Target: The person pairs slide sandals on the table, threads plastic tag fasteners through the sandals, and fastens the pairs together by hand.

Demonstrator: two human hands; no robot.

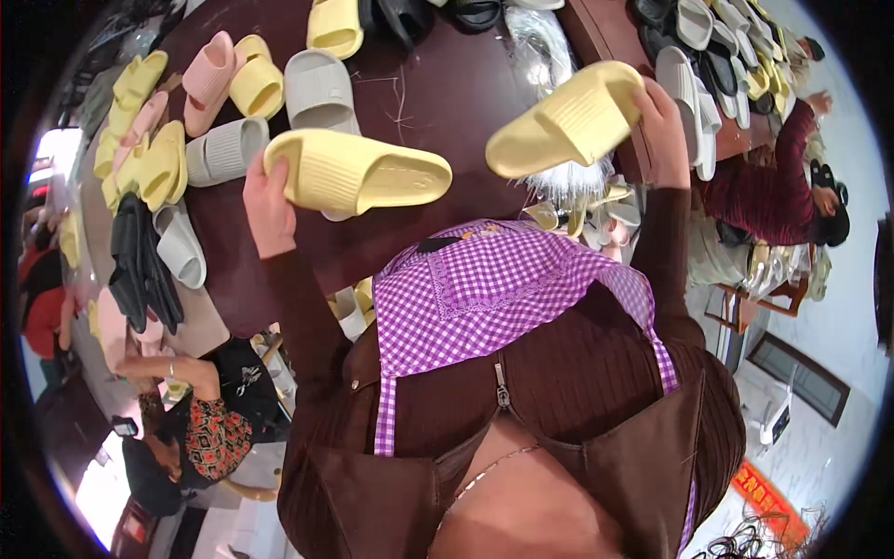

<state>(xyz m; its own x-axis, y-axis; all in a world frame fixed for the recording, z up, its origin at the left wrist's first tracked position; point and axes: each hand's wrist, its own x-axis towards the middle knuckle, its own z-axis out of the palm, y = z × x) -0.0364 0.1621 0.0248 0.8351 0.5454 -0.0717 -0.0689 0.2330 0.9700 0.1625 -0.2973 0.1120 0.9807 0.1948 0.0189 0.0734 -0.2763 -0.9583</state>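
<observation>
A yellow slide sandal [326,172] with a ribbed strap is gripped at one end by my left hand [270,210]. Its other end points right, toward the middle of the view. My right hand [663,130] grips a second yellow slide sandal [565,119] by one end, that sandal tilting down to the left. Both sandals are raised over the dark red table [410,93], apart from each other. Just beyond my left hand lie grey slide sandals [228,149]. A bundle of clear plastic strands or ties [568,182] hangs partly behind the right sandal.
Pink [209,82], yellow and black slides crowd the table's left side. More slides [684,93] cover another table at right. Co-workers sit at the lower left [205,429] and at the right [773,186]. My checked purple apron [494,289] borders the table's near edge.
</observation>
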